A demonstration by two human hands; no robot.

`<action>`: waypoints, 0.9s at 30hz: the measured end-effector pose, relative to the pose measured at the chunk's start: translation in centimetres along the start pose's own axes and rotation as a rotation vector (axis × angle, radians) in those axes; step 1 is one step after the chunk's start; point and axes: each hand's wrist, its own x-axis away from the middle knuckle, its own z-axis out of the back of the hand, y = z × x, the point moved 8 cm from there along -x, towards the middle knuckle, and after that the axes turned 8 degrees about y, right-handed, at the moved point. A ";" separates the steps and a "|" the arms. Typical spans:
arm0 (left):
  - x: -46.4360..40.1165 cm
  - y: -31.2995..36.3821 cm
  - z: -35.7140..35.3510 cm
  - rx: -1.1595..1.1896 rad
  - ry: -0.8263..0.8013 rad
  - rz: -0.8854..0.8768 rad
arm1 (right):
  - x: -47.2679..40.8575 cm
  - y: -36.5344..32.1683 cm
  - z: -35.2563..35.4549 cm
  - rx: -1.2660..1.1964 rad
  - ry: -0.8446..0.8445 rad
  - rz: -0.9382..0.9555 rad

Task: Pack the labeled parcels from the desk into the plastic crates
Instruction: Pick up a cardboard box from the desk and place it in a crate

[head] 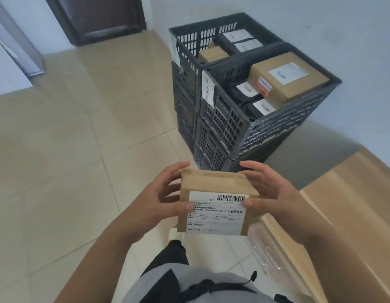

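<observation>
In hand: a small cardboard parcel (213,201) with a barcoded label faces up, held over the floor short of the near crate (270,110).
Left hand (161,200): fingers curled round the parcel's left edge, thumb pressed on the label.
Right hand (270,193): fingers wrapped on the right edge, thumb pinching by the barcode.
Worktop (353,215): its wooden corner shows right of the near crate; whether parcels wait there cannot be told.
Near crate: a labeled brown box (288,77) and black labeled packets (255,99) lie inside, close to the rim.
Far crate (211,38): behind the near crate, partly filled.
Progress: well along, by appearance; this parcel is not yet packed.
</observation>
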 end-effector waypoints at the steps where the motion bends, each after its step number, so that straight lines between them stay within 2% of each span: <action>1: -1.6 0.5 1.0 -0.009 -0.021 0.024 | -1.3 -0.9 -0.4 0.012 0.013 -0.003; 10: -16.3 5.4 5.0 -0.129 -0.254 0.051 | -10.4 -4.4 0.2 0.029 0.164 -0.055; 13: -21.4 6.7 4.9 -0.243 -0.304 0.013 | -13.7 -4.4 1.8 0.169 0.206 -0.076; 17: -28.6 9.4 4.2 -0.446 -0.362 -0.092 | -19.6 -5.0 4.1 0.443 0.183 -0.110; 21: -35.6 12.8 2.7 -0.548 -0.359 -0.133 | -26.3 -7.8 7.0 0.505 0.163 -0.110; 24: -40.4 15.1 0.7 -0.649 -0.418 -0.160 | -31.1 -10.4 8.8 0.653 0.106 -0.042; 27: -45.3 17.6 -1.2 -0.730 -0.454 -0.213 | -35.3 -12.3 10.9 0.699 0.125 0.014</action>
